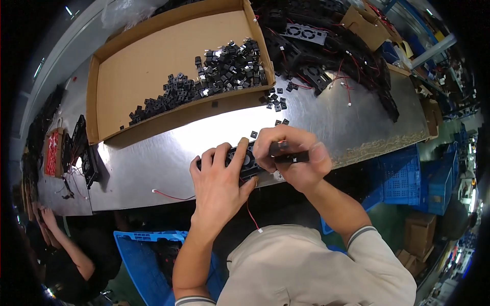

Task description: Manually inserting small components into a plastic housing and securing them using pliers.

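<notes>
My left hand (217, 181) lies over a black plastic part with round openings (248, 159) at the table's near edge, its fingers on the far side and its thumb on the near side. My right hand (298, 160) is closed around a dark object (292, 157) with a bit of orange, its kind hard to make out, just above the part's right end. Thin red and black wires with white connectors (253, 218) hang from the near edge. Several small black square blocks (254, 134) lie just beyond my hands. What is under my left palm is hidden.
A shallow cardboard box (148, 58) holds a heap of small black parts (229, 69). Black housings with wires (314, 76) are piled at the back right of the metal table (148, 173). Blue crates (403, 176) stand below. At left, another person's arm (69, 245) shows.
</notes>
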`<state>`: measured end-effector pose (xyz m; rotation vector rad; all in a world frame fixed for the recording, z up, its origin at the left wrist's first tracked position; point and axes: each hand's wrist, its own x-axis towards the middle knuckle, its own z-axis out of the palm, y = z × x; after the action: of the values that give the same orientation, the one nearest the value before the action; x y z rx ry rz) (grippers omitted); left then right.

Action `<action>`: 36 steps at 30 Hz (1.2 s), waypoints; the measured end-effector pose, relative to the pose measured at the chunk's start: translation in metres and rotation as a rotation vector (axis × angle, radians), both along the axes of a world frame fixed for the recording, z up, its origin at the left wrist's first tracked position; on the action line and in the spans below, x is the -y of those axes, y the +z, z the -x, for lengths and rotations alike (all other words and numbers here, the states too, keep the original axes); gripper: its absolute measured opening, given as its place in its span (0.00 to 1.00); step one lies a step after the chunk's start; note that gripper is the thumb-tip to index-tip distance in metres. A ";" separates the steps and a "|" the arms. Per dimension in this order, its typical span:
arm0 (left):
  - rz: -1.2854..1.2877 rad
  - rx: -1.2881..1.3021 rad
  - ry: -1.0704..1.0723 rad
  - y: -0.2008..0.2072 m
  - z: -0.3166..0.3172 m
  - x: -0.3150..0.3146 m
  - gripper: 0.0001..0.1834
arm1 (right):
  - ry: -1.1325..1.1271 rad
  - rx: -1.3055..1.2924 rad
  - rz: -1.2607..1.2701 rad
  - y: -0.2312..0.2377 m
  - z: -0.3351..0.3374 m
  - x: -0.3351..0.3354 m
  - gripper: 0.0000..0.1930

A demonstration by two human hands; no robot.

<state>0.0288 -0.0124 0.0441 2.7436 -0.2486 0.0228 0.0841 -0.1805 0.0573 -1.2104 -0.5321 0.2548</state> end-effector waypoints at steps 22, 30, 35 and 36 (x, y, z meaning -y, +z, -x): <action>-0.054 0.009 0.001 0.000 0.000 0.003 0.38 | 0.012 0.076 -0.005 -0.010 0.003 0.006 0.48; -0.058 -0.004 0.054 0.002 0.005 0.009 0.41 | -0.247 0.033 -0.098 -0.013 0.013 0.002 0.48; -0.049 0.019 0.056 0.000 0.005 0.009 0.40 | -0.230 0.038 -0.111 -0.018 0.012 0.001 0.48; -0.048 0.018 0.056 0.000 0.006 0.009 0.40 | -0.230 0.037 -0.111 -0.018 0.012 0.001 0.48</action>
<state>0.0233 -0.0212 0.0444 2.7991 -0.1795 0.0579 0.0717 -0.1813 0.0393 -1.1587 -0.4291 0.0071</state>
